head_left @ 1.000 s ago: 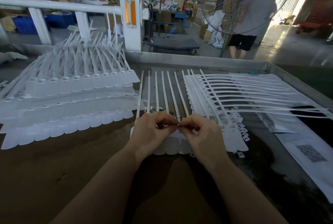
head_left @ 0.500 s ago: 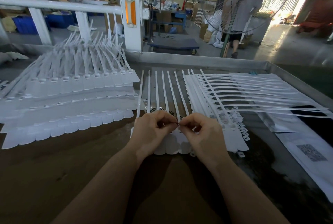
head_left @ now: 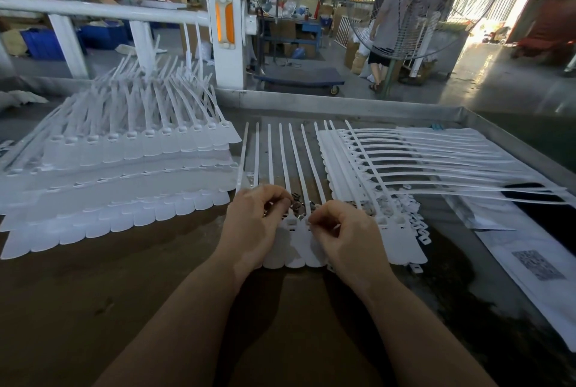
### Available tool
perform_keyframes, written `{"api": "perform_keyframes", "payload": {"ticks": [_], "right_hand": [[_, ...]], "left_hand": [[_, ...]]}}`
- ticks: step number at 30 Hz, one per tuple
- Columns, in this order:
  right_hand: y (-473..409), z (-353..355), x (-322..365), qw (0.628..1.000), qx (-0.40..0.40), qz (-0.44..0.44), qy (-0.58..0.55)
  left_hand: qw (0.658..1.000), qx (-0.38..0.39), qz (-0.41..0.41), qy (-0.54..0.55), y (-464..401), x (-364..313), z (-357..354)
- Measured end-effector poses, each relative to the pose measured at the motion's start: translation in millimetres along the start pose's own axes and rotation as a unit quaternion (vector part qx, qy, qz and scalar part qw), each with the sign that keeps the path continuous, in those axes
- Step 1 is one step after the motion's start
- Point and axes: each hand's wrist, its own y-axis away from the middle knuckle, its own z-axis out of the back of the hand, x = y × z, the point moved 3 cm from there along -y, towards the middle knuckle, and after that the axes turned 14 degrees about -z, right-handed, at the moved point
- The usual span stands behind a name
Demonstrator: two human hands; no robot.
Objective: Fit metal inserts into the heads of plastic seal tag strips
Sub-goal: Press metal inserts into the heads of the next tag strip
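Your left hand (head_left: 252, 224) and right hand (head_left: 346, 237) curl fingers over the strip heads (head_left: 294, 224); inserts (head_left: 296, 207) between them barely visible, grip unclear.

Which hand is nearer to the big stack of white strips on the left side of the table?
Left. The left hand is just right of the stack; the right hand lies farther right, beyond it.

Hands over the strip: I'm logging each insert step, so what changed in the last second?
The left hand and right hand, fingertips touching a second ago, have drawn slightly apart, exposing two strip heads; what they pinch is too small to tell. The person behind the fan walked leftward. The strip and left stack stayed put.
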Motion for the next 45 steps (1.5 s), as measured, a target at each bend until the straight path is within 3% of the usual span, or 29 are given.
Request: {"api": "perform_keyframes", "payload": {"ticks": [3, 5, 13, 24, 34, 45], "right_hand": [[0, 0, 0, 1.0, 0.001, 0.0, -0.004], [-1, 0, 0, 1.0, 0.002, 0.001, -0.001], [0, 0, 0, 1.0, 0.017, 0.003, 0.013], [1, 0, 1, 1.0, 0.018, 0.005, 0.015], [2, 1, 1, 1.0, 0.017, 0.003, 0.018], [2, 1, 1, 1.0, 0.022, 0.003, 0.022]], "left_hand": [[0.99, -0.008, -0.04, -0.138, 1, 2, 1], [0.986, -0.009, -0.05, -0.162, 1, 3, 2], [0.978, 0.067, -0.031, -0.194, 2, 15, -4], [0.968, 0.09, -0.056, -0.228, 3, 10, -4], [0.977, 0.064, -0.048, -0.196, 2, 11, -2], [0.958, 0.095, -0.109, -0.247, 3, 0, -5]]}}
